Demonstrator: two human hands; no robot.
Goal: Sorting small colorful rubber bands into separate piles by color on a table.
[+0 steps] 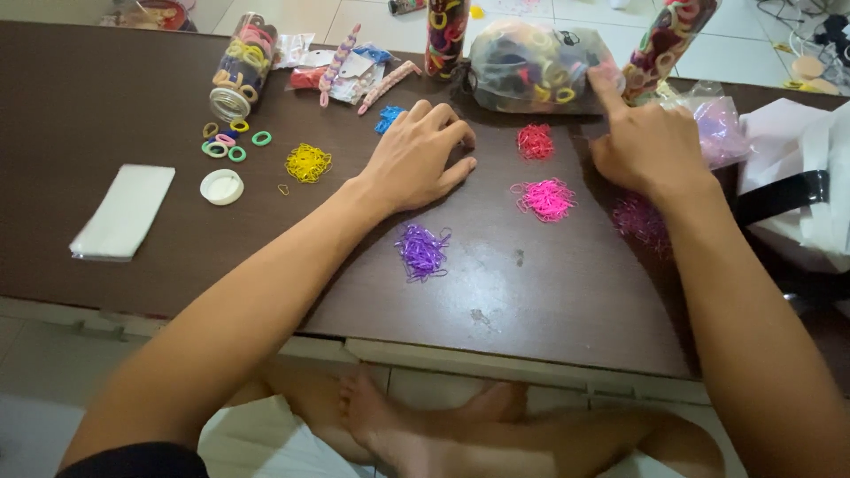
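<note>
Hands rest on a dark brown, wood-grained surface (549, 301) scattered with small heaps of thin rubber bands. The left hand (416, 159) lies palm down near the middle of the surface, its fingers (447, 133) curled loosely and grasping nothing, their tips just beside a red heap (535, 141). The right hand (645, 142) sits toward the far right edge, its index finger stretched out and touching a clear, crinkled plastic bag (531, 66) stuffed with soft coloured hair ties; its other fingers are folded in and hold nothing.

A bright pink heap (545, 198) lies between the two hands, a purple heap (422, 250) lies nearer the front edge below the left wrist, and a yellow heap (308, 163) lies to the left. A blue heap (388, 118) is partly hidden behind the left hand. A darker magenta heap (642, 221) is half covered by the right forearm and hard to make out.

Toward the far left corner a clear round jar (239, 71) lies on its side, with fabric rings spilled at its mouth and a white round lid (221, 187) nearby. A folded white cloth (124, 212) lies at the left edge.
</note>
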